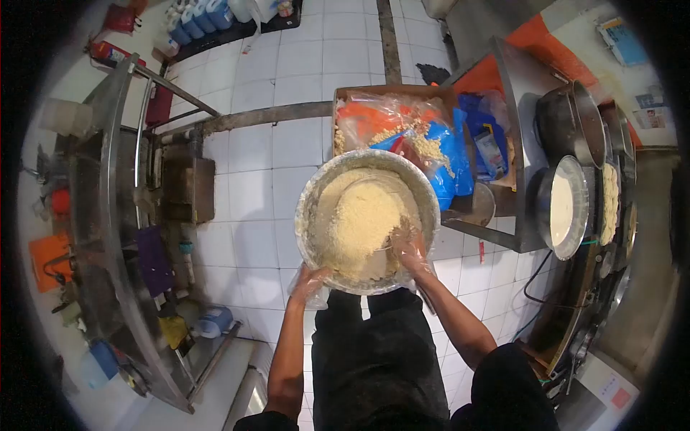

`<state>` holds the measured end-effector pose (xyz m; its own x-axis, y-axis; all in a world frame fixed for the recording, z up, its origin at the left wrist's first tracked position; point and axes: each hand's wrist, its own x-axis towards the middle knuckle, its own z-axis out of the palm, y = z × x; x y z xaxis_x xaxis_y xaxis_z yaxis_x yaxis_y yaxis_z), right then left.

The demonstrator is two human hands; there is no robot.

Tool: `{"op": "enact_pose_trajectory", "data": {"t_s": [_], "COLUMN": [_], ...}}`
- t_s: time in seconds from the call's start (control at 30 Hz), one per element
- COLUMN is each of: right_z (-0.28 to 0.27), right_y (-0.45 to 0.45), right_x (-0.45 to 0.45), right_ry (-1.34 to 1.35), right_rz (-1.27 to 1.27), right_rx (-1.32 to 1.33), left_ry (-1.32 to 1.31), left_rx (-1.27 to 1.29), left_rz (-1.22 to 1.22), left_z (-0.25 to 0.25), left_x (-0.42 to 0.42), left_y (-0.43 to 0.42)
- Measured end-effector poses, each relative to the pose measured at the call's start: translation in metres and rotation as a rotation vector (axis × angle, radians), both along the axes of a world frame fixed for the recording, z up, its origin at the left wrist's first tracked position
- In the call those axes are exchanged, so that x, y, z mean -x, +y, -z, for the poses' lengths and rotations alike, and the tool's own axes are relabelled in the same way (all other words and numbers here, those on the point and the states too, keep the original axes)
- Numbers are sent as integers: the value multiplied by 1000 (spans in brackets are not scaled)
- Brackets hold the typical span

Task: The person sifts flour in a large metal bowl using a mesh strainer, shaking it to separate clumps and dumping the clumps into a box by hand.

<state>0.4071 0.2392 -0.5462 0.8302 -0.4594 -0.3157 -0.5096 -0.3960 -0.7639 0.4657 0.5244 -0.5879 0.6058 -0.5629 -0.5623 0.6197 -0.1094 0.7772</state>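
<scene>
A large round metal bowl [305, 248], its rim smeared with pale residue, sits in front of my body. Pale yellow crumbly flour mixture [365, 215] fills much of it, partly ringed by a thin curved edge that I cannot identify. In a clear plastic glove, my left hand [309, 281] grips the bowl's near left rim. My right hand [408, 250], also gloved, reaches over the near right rim into the bowl. Crumbs cover its fingers at the mixture's edge, and I cannot make out whether they hold anything.
Beyond the bowl stands a cardboard box [345, 93] with plastic bags and yellow pieces. A metal rack [118, 237] runs along the left. On the right, a steel counter [528, 144] holds pots and a pan of pale batter [562, 208]. Blue jugs [205, 16] line the far floor.
</scene>
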Motion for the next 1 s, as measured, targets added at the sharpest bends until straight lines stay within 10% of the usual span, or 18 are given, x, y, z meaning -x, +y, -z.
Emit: {"op": "enact_pose_trajectory", "data": {"t_s": [0.23,0.37,1.0], "right_z": [108,10,2], "right_y": [-4,15,15], "right_x": [43,5,4], "right_ry": [-94,-60,-34], "right_rz": [-125,143,141], "right_rx": [80,-21,-207], "left_ry": [163,234,272], "left_rx": [176,181,183], "left_rz": [-167,-101,-78], "left_z": [38,56,59], "left_x": [30,37,35], "left_y": [22,36,43]}}
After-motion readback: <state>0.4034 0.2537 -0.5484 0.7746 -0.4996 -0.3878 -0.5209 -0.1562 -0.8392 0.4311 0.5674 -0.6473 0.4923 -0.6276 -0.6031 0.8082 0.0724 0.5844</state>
